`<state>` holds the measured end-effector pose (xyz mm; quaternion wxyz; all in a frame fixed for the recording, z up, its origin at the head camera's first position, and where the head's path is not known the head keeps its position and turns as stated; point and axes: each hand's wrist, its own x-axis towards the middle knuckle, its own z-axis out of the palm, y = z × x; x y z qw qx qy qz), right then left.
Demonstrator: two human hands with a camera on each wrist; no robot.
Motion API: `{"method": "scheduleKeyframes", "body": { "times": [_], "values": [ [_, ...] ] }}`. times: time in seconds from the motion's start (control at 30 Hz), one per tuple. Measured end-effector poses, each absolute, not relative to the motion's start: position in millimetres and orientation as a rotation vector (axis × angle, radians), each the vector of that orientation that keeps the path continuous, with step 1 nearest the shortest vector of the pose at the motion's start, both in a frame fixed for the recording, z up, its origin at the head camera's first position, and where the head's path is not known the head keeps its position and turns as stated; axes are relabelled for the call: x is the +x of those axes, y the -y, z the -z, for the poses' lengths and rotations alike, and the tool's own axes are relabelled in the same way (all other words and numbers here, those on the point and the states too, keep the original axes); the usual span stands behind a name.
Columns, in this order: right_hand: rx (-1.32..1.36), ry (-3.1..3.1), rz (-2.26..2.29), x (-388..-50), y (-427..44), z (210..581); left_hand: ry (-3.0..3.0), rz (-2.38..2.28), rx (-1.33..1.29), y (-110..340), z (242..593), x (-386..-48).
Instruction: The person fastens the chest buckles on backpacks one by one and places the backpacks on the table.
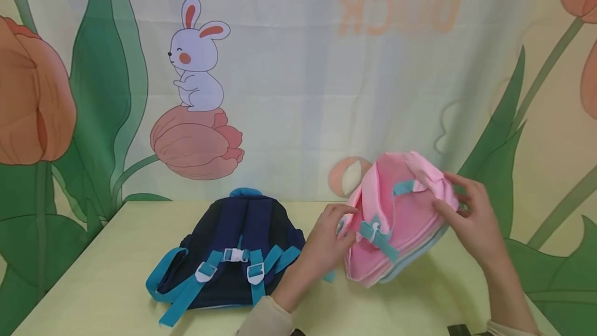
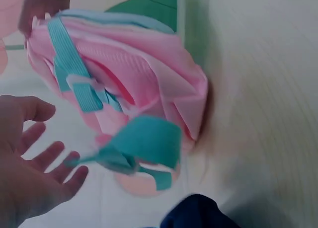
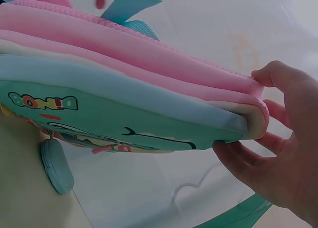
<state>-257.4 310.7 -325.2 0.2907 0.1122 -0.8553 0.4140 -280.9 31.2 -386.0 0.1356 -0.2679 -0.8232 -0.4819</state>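
Note:
A small pink backpack [image 1: 415,217] is held tilted above the table, its back panel and shoulder straps toward me. My right hand [image 1: 473,217] grips one end of it, thumb on the pink edge and fingers on the green front, as the right wrist view shows. My left hand [image 1: 326,237] is beside the other end, close to the teal webbing straps [image 2: 154,136]. In the left wrist view its fingers are spread and loosely bent, with nothing held. The front [image 3: 99,114] is green with cartoon lettering, and a small teal pouch [image 3: 56,166] dangles from it.
A navy backpack [image 1: 256,217] with teal straps and white buckles lies on the pale yellow table [image 1: 116,263], left of my left hand. Behind the table hangs a curtain [image 1: 289,92] printed with tulips and a rabbit. A dark object [image 1: 459,330] shows at the bottom edge.

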Motion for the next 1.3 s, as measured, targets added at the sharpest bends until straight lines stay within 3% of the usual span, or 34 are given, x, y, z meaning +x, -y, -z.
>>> {"method": "scheduleKeyframes", "body": {
  "times": [0.4, 1.3],
  "values": [
    [0.159, 2.476, -1.122, -260.3, -345.8, 333.6, 2.736, 1.429, -0.722, -24.2, 406.8, -296.0],
    [0.332, 2.849, -1.566, -287.6, -405.8, 411.7, 2.832, 0.950, -0.714, -29.6, 412.2, -293.6]
  ]
}}
